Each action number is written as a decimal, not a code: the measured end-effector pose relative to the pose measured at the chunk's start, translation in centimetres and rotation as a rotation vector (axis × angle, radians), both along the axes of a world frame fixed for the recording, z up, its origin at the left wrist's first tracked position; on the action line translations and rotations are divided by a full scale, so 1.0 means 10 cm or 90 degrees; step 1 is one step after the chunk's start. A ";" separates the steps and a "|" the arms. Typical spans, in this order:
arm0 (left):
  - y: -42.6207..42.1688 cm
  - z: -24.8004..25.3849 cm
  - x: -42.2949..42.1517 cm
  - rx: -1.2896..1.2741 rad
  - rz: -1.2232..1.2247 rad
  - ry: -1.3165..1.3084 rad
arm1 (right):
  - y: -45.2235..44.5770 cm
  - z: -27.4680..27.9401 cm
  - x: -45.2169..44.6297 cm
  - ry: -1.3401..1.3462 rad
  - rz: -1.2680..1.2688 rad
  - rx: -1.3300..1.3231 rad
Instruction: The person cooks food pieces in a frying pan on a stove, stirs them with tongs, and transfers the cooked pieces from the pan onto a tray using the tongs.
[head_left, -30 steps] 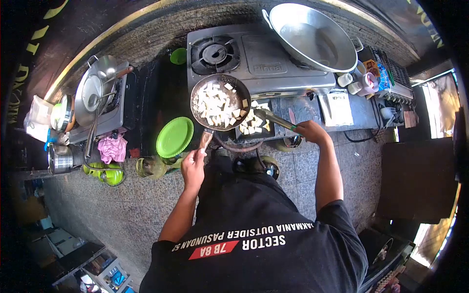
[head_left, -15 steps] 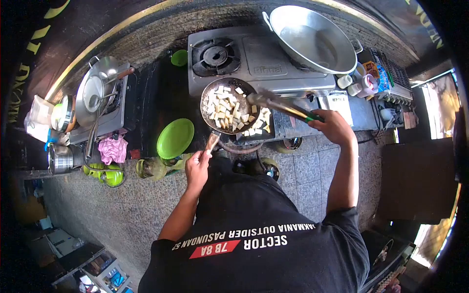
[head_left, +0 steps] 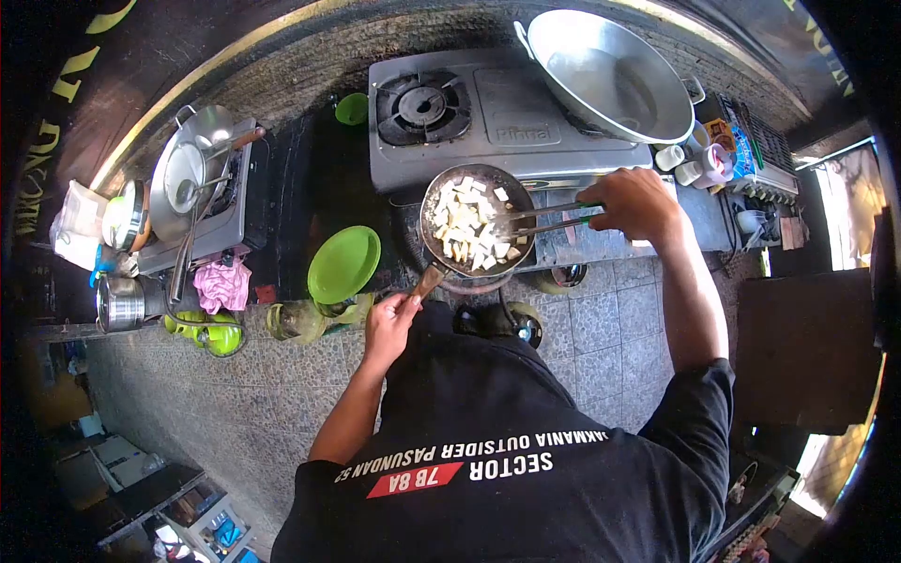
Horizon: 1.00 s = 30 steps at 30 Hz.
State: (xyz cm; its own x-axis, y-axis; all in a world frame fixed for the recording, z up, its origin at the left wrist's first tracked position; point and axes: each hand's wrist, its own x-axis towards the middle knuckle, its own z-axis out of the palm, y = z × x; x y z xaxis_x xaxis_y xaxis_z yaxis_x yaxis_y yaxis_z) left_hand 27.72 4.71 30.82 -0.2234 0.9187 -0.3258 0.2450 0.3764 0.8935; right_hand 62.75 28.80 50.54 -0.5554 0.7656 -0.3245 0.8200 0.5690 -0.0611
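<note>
My left hand [head_left: 391, 331] is closed round the wooden handle of a dark frying pan [head_left: 434, 192]. Pale diced pieces [head_left: 466, 220], perhaps tofu, fill much of the pan, some browned at the edges. In my right hand [head_left: 638, 202] is a pair of metal tongs [head_left: 549, 218] with green on the grips. Their arms are spread apart, and the tips reach over the pan's right side among the pieces. The pan hangs in front of the stove [head_left: 511, 103], above the counter's front edge. A green oval plate [head_left: 344, 266] lies just left of the pan.
A large metal wok [head_left: 610, 80] sits on the stove's right side; the left burner [head_left: 422, 106] is bare. Cups [head_left: 690, 172] stand at right. Another stove at left bears a wok [head_left: 174, 178] with a strainer, near a pink cloth [head_left: 223, 284]. Gas cylinders [head_left: 296, 321] stand below.
The pan has moved right, now covering the dark tray with pale pieces that showed beside it. My right hand has shifted up slightly, and the tongs have come down into the pan.
</note>
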 end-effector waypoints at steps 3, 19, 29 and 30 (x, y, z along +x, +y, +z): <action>-0.02 0.00 0.02 0.007 -0.004 0.020 | 0.02 -0.01 -0.16 -0.036 0.019 -0.009; -0.01 -0.14 0.01 0.019 -0.014 0.016 | -0.04 -0.03 -0.25 -0.118 0.113 0.078; 0.08 -0.16 -0.12 0.027 0.091 0.012 | -0.06 -0.13 0.51 0.104 -0.093 -0.040; 0.07 -0.18 -0.23 0.029 0.086 0.027 | -0.08 -0.19 0.62 0.166 -0.153 -0.080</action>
State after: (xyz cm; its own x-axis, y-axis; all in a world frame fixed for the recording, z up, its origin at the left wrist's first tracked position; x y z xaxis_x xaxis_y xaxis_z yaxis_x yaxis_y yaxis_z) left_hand 25.45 5.43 28.99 -0.3588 0.8928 -0.2722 0.2327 0.3680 0.9003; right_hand 68.99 28.04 48.63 -0.4405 0.8475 -0.2961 0.8773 0.3364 -0.3423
